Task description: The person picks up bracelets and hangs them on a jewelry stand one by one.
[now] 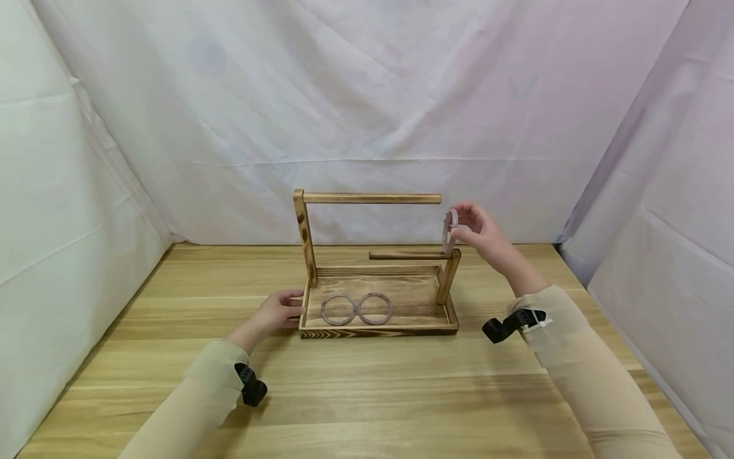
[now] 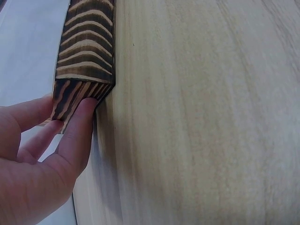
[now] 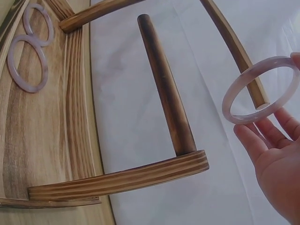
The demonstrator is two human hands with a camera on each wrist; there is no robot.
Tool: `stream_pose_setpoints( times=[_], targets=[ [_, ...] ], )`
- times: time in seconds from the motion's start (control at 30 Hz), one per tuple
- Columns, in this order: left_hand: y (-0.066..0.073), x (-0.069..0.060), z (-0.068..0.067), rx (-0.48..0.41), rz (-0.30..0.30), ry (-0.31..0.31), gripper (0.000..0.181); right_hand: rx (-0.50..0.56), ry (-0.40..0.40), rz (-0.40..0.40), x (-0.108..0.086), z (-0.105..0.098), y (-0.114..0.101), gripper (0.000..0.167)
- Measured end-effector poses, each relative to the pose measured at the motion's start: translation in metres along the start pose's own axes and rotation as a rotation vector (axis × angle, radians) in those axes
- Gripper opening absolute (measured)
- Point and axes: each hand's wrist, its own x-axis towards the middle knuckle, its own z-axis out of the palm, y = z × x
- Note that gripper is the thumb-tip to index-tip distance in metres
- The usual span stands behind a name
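A pale lilac bangle (image 1: 446, 232) is pinched between the thumb and fingers of my right hand (image 1: 483, 237). It stands nearly upright, just right of and below the free end of the upper bar (image 1: 373, 198). In the right wrist view that bar's tip appears through the ring (image 3: 228, 101). My left hand (image 1: 271, 317) touches the left end of a wooden tray stand (image 1: 378, 332); its thumb (image 2: 80, 126) presses the end wall near the front corner. Two more bangles, a left one (image 1: 338, 324) and a right one (image 1: 375, 323), lie side by side in the tray.
A left post (image 1: 305, 236) carries the upper bar. The shorter right post (image 1: 449, 277) carries a lower bar (image 1: 404, 255) pointing left. Everything stands on a wooden table (image 1: 367, 395), with white cloth (image 1: 367, 115) behind and at both sides.
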Motion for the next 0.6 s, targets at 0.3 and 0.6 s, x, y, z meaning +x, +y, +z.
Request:
stream_pose_setpoints(
  times=[0.3, 0.6],
  targets=[
    [0.002, 0.000, 0.001, 0.001, 0.004, -0.006, 0.050, -0.025, 0.022, -0.006, 0.009, -0.006, -0.004, 0.041],
    [0.002, 0.000, 0.000, 0.011, 0.011, 0.001, 0.049, -0.010, 0.037, -0.026, 0.019, -0.008, -0.008, 0.034]
  ],
)
